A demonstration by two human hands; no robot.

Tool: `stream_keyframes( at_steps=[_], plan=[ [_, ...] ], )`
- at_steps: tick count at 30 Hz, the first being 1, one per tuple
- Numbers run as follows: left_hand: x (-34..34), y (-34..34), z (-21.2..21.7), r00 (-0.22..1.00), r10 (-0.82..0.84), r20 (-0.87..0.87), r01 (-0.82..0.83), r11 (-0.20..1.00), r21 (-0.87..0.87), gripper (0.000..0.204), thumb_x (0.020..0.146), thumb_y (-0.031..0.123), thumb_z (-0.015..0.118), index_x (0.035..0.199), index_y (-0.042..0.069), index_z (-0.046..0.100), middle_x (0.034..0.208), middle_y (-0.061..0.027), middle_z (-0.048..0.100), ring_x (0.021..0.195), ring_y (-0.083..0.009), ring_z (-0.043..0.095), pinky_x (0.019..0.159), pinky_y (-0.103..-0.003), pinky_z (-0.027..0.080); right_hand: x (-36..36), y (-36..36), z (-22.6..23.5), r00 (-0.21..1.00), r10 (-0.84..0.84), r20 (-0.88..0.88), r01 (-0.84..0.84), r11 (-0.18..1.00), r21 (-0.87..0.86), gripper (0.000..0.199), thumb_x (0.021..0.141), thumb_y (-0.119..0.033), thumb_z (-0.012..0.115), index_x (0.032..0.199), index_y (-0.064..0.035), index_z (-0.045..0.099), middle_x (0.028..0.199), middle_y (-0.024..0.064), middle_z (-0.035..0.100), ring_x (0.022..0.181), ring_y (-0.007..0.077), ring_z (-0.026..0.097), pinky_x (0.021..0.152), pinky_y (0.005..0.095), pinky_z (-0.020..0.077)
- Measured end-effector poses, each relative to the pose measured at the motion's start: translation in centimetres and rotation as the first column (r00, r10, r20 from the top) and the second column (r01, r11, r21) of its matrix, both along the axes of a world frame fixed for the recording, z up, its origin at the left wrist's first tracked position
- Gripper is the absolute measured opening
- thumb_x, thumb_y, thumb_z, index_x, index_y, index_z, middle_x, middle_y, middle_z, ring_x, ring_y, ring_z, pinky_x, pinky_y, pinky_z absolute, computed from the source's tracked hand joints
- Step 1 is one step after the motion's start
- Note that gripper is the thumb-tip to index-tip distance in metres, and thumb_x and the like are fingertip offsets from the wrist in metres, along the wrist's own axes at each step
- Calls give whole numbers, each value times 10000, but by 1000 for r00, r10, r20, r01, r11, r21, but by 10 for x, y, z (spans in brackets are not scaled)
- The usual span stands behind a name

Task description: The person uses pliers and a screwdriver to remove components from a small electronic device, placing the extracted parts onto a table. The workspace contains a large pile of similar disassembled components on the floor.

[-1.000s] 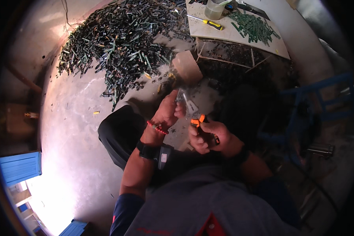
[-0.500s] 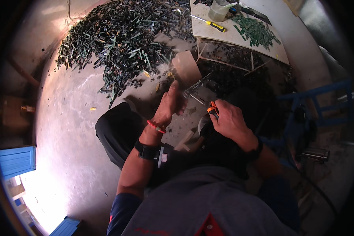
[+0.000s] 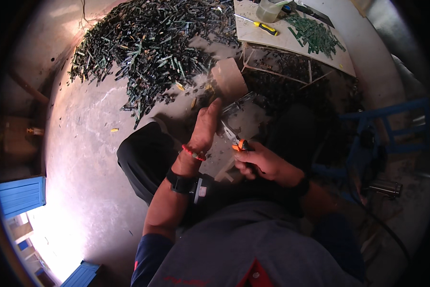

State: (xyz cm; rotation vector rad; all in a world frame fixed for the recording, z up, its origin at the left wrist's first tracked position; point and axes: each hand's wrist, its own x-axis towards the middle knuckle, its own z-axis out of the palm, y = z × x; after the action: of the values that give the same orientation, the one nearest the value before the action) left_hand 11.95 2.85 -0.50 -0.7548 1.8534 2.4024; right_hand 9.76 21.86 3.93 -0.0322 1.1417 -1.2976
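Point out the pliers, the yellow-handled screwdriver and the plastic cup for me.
pliers [image 3: 237,141], head view, on the orange handles by the right hand.
screwdriver [image 3: 266,29], head view, on its yellow handle.
plastic cup [image 3: 270,9], head view, on its side wall.

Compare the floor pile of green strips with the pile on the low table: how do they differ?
The floor pile is far larger and sprawls loosely across the concrete; the table pile is small and compact, on a pale board. The floor pile looks darker and mixed; the table pile is more evenly green. Both are thin green strips, jumbled.
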Motion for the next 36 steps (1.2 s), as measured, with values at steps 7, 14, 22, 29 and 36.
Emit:
stream_keyframes(
  at_steps=[7, 14, 22, 29, 36],
  plan=[
    [-3, -1, -1, 992, -17, -124, 42, 978, 204, 481, 958, 466, 366, 728, 75, 526, 568, -24, 509, 443, -110, 436, 438, -229, 332, 26, -10, -2, 877, -47, 478, 186, 951, -248, 218, 895, -311, 554, 931, -107, 484, 735, -18, 447, 637, 93, 443, 527, 241, 344],
    [1, 3, -2, 995, -68, -79, 74, 995, 68, 570, 935, 554, 351, 807, 36, 550, 578, -35, 491, 469, -117, 423, 470, -246, 332, -6, 9, 3, 186, 207, -961, 100, 969, 228, 248, 811, -191, 630, 962, 0, 579, 759, 184, 611, 712, 312, 625, 641, 374, 490],
    [4, 4, 8, 996, -84, -22, 84, 996, 38, 680, 898, 651, 319, 767, 29, 561, 589, -34, 503, 510, -116, 454, 498, -247, 355, -36, 18, 12, -230, 594, -771, 317, 795, 518, 294, 737, -158, 689, 927, -25, 509, 854, 148, 600, 799, 321, 610, 686, 422, 497],
    [2, 6, 1, 960, -277, 40, 278, 959, -53, 554, 910, 512, 451, 707, 9, 566, 580, -40, 521, 501, -120, 485, 489, -255, 381, -47, 17, 3, -312, 623, -718, 322, 780, 536, 287, 730, -165, 694, 911, -33, 515, 856, 139, 604, 800, 311, 613, 677, 417, 500],
    [5, 6, 8, 956, -289, 41, 288, 957, 32, 487, 941, 441, 419, 760, 11, 559, 592, -43, 521, 488, -123, 466, 484, -261, 378, -60, 23, 15, -78, 644, -761, 174, 760, 626, 275, 792, -219, 659, 905, -16, 512, 726, 113, 577, 703, 279, 609, 639, 403, 479]
  ],
)
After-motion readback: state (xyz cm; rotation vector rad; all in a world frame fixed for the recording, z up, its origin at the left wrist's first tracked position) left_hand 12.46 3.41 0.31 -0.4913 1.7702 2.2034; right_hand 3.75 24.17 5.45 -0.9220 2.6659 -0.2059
